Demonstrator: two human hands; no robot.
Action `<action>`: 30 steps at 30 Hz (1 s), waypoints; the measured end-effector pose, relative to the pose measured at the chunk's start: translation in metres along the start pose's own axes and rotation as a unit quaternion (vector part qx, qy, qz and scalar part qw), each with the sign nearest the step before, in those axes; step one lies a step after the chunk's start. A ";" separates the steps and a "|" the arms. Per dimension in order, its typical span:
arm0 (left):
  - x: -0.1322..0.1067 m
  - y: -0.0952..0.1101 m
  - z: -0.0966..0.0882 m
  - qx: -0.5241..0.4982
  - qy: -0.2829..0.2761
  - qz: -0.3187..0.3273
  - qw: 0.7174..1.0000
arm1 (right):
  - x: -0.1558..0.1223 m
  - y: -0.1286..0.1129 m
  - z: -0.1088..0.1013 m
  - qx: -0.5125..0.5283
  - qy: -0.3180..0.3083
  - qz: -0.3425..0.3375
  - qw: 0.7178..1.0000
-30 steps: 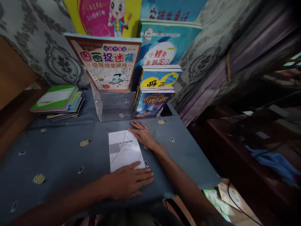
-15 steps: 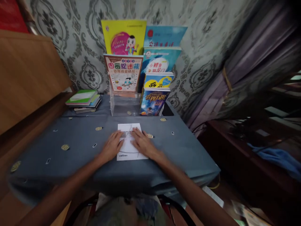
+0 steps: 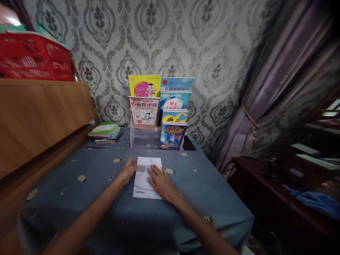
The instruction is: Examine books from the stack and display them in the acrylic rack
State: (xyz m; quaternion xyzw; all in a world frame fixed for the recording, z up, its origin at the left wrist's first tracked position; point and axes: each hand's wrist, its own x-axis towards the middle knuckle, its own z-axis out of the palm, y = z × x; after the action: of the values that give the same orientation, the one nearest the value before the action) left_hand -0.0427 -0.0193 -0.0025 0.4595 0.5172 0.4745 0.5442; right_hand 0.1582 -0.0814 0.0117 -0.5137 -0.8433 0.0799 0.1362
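Lying flat on the blue desk (image 3: 101,202), the white booklet (image 3: 143,182) is just below the middle of the frame. The right hand (image 3: 162,181) rests flat on it, fingers a little apart. The left hand (image 3: 128,171) is at its left edge, fingers bent; I cannot tell if it pinches.

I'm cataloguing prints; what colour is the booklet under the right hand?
Mostly white; the head view shows the booklet.

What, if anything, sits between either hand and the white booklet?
Nothing visible. The right hand lies on the white booklet, toward its right side; the left hand is at its left edge, grip unclear. The clear book stand is beyond its far edge, not between.
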 end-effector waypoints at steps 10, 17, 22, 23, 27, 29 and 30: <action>-0.028 0.023 0.000 -0.067 -0.167 -0.073 0.981 | 0.002 0.034 0.018 0.120 0.150 0.085 0.978; -0.019 0.045 -0.019 -0.091 -0.186 -0.019 0.978 | 0.030 0.054 0.004 0.487 0.137 0.159 0.848; 0.002 0.067 -0.027 -0.010 -0.174 0.035 0.984 | 0.053 0.046 -0.030 0.594 0.145 0.121 0.782; 0.009 0.074 -0.028 0.016 -0.169 0.054 0.984 | 0.061 0.046 -0.039 0.590 0.156 0.108 0.785; 0.044 0.123 -0.027 0.135 -0.109 0.170 0.970 | 0.103 0.049 -0.085 0.508 0.223 0.033 0.832; 0.065 0.158 -0.022 0.173 -0.078 0.234 0.953 | 0.129 0.050 -0.116 0.431 0.260 0.010 0.864; 0.075 0.176 -0.019 0.172 -0.062 0.269 0.946 | 0.142 0.050 -0.132 0.390 0.289 0.005 0.874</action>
State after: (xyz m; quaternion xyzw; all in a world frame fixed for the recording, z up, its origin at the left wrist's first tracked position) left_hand -0.0678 0.0778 0.1619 0.6967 0.4134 0.4779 0.3396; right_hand 0.1799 0.0674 0.1447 -0.4235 -0.6644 0.2507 0.5625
